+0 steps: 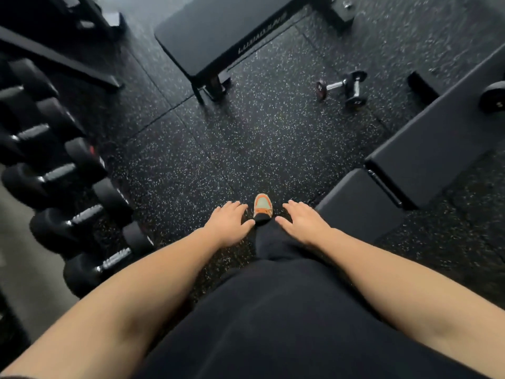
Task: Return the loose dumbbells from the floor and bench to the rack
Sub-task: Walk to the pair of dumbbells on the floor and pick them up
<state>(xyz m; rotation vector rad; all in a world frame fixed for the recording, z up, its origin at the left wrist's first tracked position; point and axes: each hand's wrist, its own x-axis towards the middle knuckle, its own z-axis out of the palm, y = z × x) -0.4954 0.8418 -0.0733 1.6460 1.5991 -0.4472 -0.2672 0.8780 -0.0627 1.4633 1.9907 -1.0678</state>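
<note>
Dumbbells lie loose ahead and to the right: a small chrome pair (pixel 343 87) rests on the speckled rubber floor (pixel 246 138), well apart from both hands, between the far flat bench (pixel 218 31) and the near bench (pixel 437 132) on the right. The two appear to touch, set roughly at right angles, one handle running left to right, the other running away from the viewer. A larger black dumbbell (pixel 493 97) sits on the near bench's tabletop at the frame's right edge, only one head in view.

The right hand (pixel 303 222) is the nearer one to both, the left hand (pixel 229 222) lying toward the rack (pixel 68 187), which stands along the left with black dumbbells in a row. Each grip is empty, fingers spread loosely and palm down, held above an orange shoe (pixel 263 205).

Reaching the chrome pair probably calls for stepping forward and right, then stooping.
</note>
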